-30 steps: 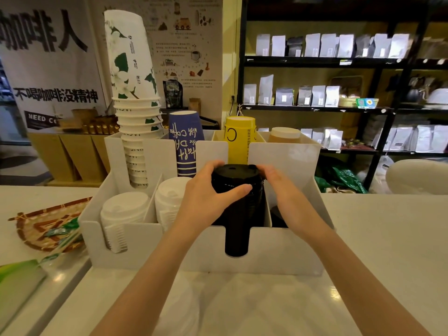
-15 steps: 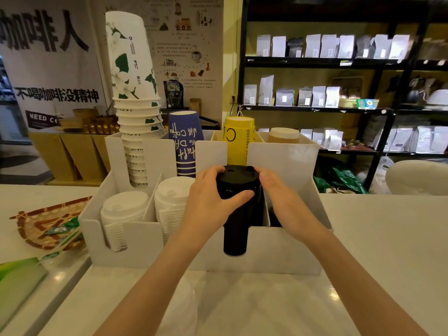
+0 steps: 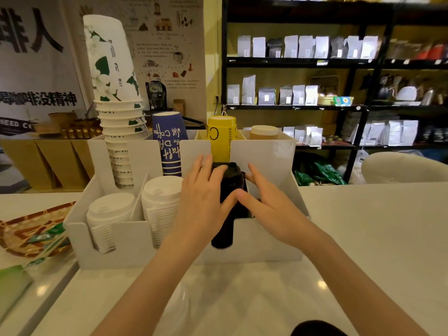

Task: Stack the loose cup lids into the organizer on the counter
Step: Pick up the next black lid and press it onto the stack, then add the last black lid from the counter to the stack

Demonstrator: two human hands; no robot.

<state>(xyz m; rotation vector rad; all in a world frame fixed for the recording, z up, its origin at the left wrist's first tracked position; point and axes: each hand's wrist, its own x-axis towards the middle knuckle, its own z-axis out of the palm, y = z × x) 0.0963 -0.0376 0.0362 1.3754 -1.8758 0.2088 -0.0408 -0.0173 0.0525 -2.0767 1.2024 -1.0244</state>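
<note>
A white organizer (image 3: 266,243) stands on the counter. Its third front slot holds a tall stack of black cup lids (image 3: 226,230). My left hand (image 3: 203,200) lies against the stack's left side, its fingers stretched over the top lid. My right hand (image 3: 269,204) is at the stack's right side with its fingers straight. Both thumbs meet in front of the stack. Two stacks of white lids (image 3: 109,209) (image 3: 161,197) fill the front slots to the left. The slot on the right is mostly hidden by my right hand.
Upturned cup stacks stand in the rear slots: white-green (image 3: 114,93), blue (image 3: 168,141), yellow (image 3: 221,137), brown (image 3: 263,132). A woven tray (image 3: 24,229) with green packets lies at the left. Something clear (image 3: 179,309) lies on the counter near me. Dark shelves stand behind.
Both hands were curled around the top of the black lid stack; now their fingers are straightened and spread. The stack has sunk slightly lower in its slot.
</note>
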